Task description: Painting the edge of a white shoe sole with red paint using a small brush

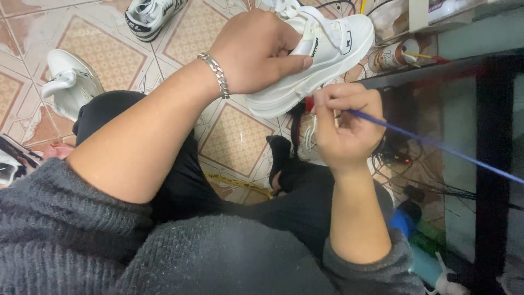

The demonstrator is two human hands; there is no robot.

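My left hand [256,52], with a silver chain bracelet on the wrist, grips a white sneaker [327,49] from above, thumb across its side; the shoe is held in the air, sole turned toward me. Just below it my right hand [344,128] pinches a thin blue-handled brush [436,145] whose handle runs off to the lower right. The brush tip is hidden behind my fingers, close to the sneaker's sole edge. Both forearms come out of grey knit sleeves, over my black-trousered legs.
Another white sneaker [71,82] lies on the tiled floor at left, and a black-and-white one [150,16] at the top. A dark table frame [491,164] stands at right, with a small jar [396,54] on it and tangled cables [415,169] beneath.
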